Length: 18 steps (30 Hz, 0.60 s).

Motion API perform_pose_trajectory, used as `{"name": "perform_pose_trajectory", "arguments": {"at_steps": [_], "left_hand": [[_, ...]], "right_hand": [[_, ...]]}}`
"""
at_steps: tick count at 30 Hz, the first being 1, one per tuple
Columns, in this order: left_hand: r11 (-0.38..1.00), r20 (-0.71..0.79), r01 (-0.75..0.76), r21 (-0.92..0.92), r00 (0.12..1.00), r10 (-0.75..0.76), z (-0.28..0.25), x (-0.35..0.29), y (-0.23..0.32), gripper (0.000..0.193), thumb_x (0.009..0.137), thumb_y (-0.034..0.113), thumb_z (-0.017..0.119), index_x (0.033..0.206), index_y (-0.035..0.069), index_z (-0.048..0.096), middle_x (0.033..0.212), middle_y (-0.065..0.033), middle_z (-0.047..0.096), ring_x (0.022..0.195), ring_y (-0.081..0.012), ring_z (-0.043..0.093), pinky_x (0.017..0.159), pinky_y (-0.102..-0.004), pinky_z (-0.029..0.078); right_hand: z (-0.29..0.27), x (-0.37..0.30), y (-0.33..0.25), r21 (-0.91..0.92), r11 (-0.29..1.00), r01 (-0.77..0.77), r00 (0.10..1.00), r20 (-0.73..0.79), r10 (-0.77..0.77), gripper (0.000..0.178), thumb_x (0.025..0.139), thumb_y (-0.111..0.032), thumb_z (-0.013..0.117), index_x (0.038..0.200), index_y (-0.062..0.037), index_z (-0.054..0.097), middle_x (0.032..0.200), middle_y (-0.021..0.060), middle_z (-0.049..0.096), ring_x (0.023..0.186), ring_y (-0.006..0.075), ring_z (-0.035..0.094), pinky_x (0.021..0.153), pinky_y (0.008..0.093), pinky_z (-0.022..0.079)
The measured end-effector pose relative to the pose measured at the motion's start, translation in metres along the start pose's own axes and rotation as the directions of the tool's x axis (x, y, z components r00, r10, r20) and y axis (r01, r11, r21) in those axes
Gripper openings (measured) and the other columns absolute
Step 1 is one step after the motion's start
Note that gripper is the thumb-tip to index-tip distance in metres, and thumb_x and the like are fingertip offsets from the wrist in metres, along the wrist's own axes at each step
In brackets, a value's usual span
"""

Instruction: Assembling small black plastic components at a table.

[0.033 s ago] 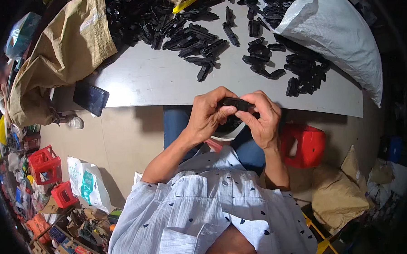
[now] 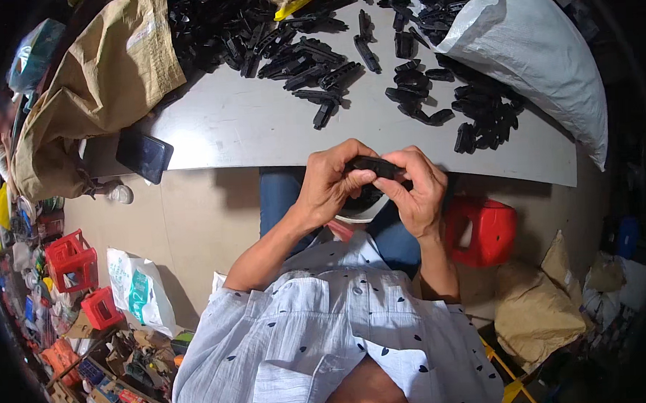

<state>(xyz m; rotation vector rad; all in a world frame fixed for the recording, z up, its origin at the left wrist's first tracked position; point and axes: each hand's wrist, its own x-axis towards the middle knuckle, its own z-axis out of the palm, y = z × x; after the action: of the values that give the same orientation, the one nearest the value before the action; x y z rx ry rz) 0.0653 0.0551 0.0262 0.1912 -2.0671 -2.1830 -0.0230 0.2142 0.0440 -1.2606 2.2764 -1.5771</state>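
Observation:
Between my two hands is a dark, elongated black plastic part (image 2: 377,166), held just off the table's near edge. My left hand (image 2: 329,181) grips its left end, thumb pressed along the near side. On the other end, my right hand (image 2: 417,186) is closed with thumb and fingers pinching it. Below them, at my lap, a pale-rimmed container (image 2: 367,215) holds more black pieces, mostly hidden by the hands. Beyond the hands lie long jointed black parts (image 2: 320,54) in a loose heap, and shorter black pieces (image 2: 408,90) in smaller clusters to the right.
A white woven sack (image 2: 540,62) leans over the right of the grey table (image 2: 226,126). At left are a tan sack (image 2: 102,96) and a dark phone (image 2: 145,157). Red stools (image 2: 483,230) and a brown paper bag (image 2: 537,311) stand on the floor.

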Motion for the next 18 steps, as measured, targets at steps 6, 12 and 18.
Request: {"name": "perform_pose_trajectory", "arguments": {"at_steps": [6,12,18], "left_hand": [[0.832,-0.065,-0.183,0.524,0.965,0.253,-0.032,0.01,0.002,0.036,0.079,0.012,0.071,0.112,0.003,0.059,0.1,-0.0088,0.056,0.093,-0.0225,0.056,0.077,-0.0317,0.046],[0.347,-0.146,-0.03,0.937,0.87,0.47,-0.062,0.056,-0.01,0.033,0.075,0.001,0.063,0.107,0.008,0.063,0.099,-0.0119,0.055,0.089,-0.0304,0.055,0.075,-0.0367,0.048],[0.233,-0.054,-0.052,0.971,0.904,0.425,-0.057,0.066,-0.013,0.023,0.081,0.001,0.052,0.102,0.007,0.058,0.093,-0.0127,0.052,0.088,-0.0319,0.055,0.071,-0.0407,0.049]], "right_hand": [[0.018,-0.03,0.027,-0.173,0.973,0.151,0.988,0.067,-0.141,0.024,0.073,-0.006,0.075,0.087,-0.0008,0.056,0.077,0.0112,0.057,0.066,0.0288,0.06,0.056,0.0361,0.048],[0.017,-0.015,0.033,-0.353,0.912,0.209,0.977,0.034,-0.211,0.012,0.079,-0.003,0.068,0.081,-0.0032,0.056,0.075,0.0095,0.053,0.062,0.0266,0.059,0.051,0.0367,0.046],[-0.018,0.061,0.049,-0.506,0.862,0.001,0.977,-0.182,-0.108,0.01,0.079,0.0,0.066,0.088,0.0004,0.063,0.085,0.0136,0.057,0.077,0.0312,0.06,0.067,0.039,0.048]]}}
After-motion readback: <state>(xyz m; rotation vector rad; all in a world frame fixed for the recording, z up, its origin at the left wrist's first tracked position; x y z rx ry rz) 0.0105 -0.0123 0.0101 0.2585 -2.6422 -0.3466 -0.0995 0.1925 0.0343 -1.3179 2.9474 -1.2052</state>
